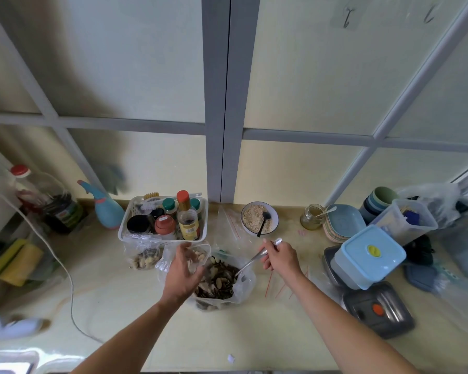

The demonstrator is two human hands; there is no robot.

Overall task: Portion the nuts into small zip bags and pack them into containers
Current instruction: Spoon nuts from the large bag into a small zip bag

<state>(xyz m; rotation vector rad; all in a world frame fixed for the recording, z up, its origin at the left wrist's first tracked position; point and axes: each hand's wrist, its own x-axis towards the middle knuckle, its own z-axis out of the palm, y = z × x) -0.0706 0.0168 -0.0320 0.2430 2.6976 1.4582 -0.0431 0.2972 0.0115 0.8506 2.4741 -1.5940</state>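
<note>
A large clear plastic bag (241,288) of mixed nuts and dark seeds stands open on the counter in front of me. My left hand (183,271) holds a small clear zip bag (199,253) with pale nuts in it, just above the big bag's left rim. My right hand (278,256) grips a metal spoon (254,259) by its handle, and the spoon's bowl is down among the nuts. Another small bag of nuts (143,259) lies to the left. A light blue lidded container (368,256) sits to the right on a metal box.
A white basket (125,225) of jars and bottles stands behind the bags. A bowl of oats (260,218) with a black spoon sits at the back. Empty zip bags (284,286) lie right of the big bag. Stacked plates, cups and a clear tub crowd the right side.
</note>
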